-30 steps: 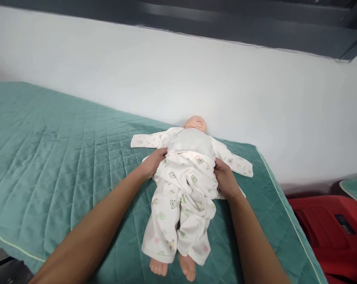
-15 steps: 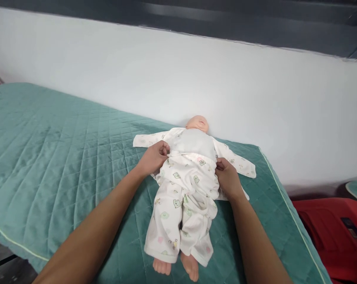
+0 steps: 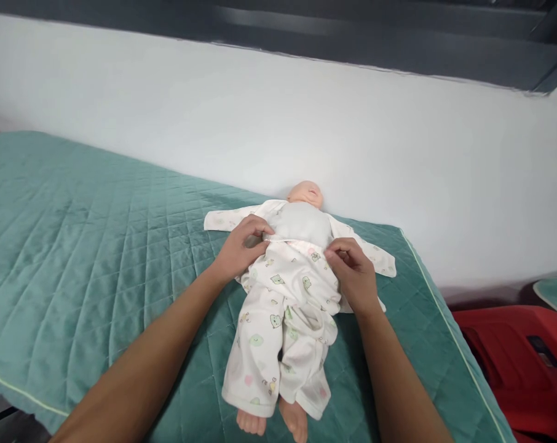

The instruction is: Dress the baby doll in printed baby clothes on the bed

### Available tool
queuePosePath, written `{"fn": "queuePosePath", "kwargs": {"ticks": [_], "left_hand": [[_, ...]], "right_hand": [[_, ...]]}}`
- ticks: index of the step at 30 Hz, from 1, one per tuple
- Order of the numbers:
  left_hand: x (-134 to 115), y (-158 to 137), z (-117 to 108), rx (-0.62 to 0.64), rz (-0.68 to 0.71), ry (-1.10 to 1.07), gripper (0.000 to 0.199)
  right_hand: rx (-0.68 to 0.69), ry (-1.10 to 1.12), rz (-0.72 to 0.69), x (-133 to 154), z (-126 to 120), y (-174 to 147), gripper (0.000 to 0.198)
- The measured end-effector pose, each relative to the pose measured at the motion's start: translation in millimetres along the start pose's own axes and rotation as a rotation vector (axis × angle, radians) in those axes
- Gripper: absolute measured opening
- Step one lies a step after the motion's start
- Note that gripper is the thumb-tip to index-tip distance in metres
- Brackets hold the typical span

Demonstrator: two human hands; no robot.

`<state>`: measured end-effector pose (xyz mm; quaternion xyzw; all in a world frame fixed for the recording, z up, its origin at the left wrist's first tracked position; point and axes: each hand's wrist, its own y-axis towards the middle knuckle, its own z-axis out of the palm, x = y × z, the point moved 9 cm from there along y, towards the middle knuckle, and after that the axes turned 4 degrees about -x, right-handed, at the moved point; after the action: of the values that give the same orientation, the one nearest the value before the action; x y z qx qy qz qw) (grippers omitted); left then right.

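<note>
A baby doll [image 3: 304,220] lies on its back on a green quilted cover, head toward the wall and feet toward me. White patterned baby trousers [image 3: 297,277] cover its legs up to the waist. Its matching shirt [image 3: 230,218] lies spread beneath it, sleeves out to both sides, leaving the pale torso bare. My left hand [image 3: 244,245] pinches the waistband at the doll's hip on the left. On the other side, the fingers of my right hand [image 3: 352,267] are closed on the waistband toward its front.
The green quilted cover [image 3: 98,246] spreads over the bed, with a pale piped edge at the right. A white wall [image 3: 260,123] rises behind, below a dark ledge [image 3: 278,27]. At the lower right stands a red plastic object [image 3: 513,363].
Both hands have moved inward along the waistband, from the doll's sides toward its front. The doll remains lying in the same pose.
</note>
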<state>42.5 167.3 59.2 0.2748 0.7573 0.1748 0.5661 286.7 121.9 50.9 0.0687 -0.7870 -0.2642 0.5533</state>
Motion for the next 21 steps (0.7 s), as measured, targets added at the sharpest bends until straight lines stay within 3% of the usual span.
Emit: {"fn": "queuePosePath", "kwargs": {"ticks": [3, 10, 15, 18, 21], "left_hand": [[-7.3, -1.0, 4.0, 0.036, 0.056, 0.169, 0.015], [-15.1, -4.9, 23.3, 0.194, 0.154, 0.282, 0.028], [-5.6, 4.5, 30.3, 0.237, 0.05, 0.316, 0.031], [10.3, 17.7, 29.3, 0.2, -0.076, 0.334, 0.029], [28.1, 31.6, 30.3, 0.176, -0.192, 0.166, 0.025]], "right_hand": [[0.126, -0.042, -0.052, 7.1, 8.6, 1.0, 0.011], [0.411, -0.145, 0.065, -7.2, 17.3, 0.6, 0.025], [0.359, -0.111, 0.006, -3.9, 19.4, 2.9, 0.029], [0.255, -0.195, 0.059, -9.8, 17.4, 13.9, 0.03], [0.181, -0.249, 0.119, -17.5, 19.2, 29.0, 0.033]]}}
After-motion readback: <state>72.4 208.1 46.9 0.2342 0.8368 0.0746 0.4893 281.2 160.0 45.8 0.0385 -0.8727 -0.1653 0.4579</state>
